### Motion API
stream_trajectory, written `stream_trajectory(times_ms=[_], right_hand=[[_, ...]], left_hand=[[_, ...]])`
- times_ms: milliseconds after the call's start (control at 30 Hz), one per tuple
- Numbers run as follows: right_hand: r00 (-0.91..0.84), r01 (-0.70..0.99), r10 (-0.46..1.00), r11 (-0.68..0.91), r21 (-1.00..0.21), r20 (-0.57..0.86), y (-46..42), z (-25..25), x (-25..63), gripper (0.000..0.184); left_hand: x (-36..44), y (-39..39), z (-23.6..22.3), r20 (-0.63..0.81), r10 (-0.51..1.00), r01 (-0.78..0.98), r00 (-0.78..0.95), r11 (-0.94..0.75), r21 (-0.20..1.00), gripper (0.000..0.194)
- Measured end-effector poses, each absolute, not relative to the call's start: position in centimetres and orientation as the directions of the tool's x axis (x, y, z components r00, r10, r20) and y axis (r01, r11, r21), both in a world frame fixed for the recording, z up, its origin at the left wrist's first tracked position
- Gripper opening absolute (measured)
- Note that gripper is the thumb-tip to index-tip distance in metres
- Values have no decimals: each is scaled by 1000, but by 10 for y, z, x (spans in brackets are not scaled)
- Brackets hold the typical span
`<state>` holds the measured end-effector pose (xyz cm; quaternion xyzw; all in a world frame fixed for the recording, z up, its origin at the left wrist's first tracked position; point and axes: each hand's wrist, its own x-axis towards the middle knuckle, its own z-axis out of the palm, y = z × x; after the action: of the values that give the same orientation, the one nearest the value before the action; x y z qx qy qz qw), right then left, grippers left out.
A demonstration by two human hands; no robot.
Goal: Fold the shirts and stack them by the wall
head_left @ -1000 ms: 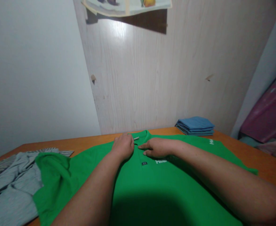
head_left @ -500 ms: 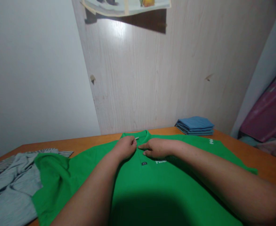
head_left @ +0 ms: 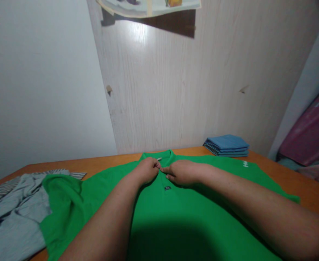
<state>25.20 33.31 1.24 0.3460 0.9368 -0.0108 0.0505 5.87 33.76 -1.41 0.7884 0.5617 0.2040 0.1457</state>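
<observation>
A green polo shirt (head_left: 159, 217) lies spread over the tabletop (head_left: 284, 177), its collar (head_left: 171, 156) at the far edge and its lower part cut off by the bottom of the view, where a dark shadow also dulls the cloth. The two forearms hide strips of the shirt on either side of the placket.

The left hand (head_left: 148, 171) is at the top of the placket, thumb and finger pinched together on the shirt's cloth; exactly which bit they grip is too small to make out. The right hand (head_left: 185, 172) lies on the chest, index finger stretched to the placket close by the left fingertips, the other fingers curled beneath; whether they hold any cloth I cannot tell.

Toward the tabletop's left edge, a grey garment (head_left: 18, 214) and striped cloth (head_left: 78, 175) lie rumpled, partly covered by a green sleeve and cut off by the view. A folded blue stack (head_left: 227, 144) sits near the far right corner. The poster (head_left: 159, 9) on the wall shows only its lower strip.

A pale neck label (head_left: 159, 158) shows inside the collar, too small to read. The dark patch (head_left: 167, 188) on the placket bears light marks, illegible. White lettering (head_left: 245, 164) near the shirt's right-hand shoulder is likewise unreadable.
</observation>
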Motion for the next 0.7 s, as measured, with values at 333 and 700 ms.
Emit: stream_trajectory(times_ms=[333, 700], right_hand=[[-737, 640, 663, 748, 177, -136, 316, 17, 243, 39], [-799, 515, 526, 849, 120, -293, 286, 52, 247, 33]], left_hand=[[63, 333, -11, 157, 949, 858, 274, -315, 405, 14], [61, 335, -18, 171, 949, 870, 266, -312, 381, 15]])
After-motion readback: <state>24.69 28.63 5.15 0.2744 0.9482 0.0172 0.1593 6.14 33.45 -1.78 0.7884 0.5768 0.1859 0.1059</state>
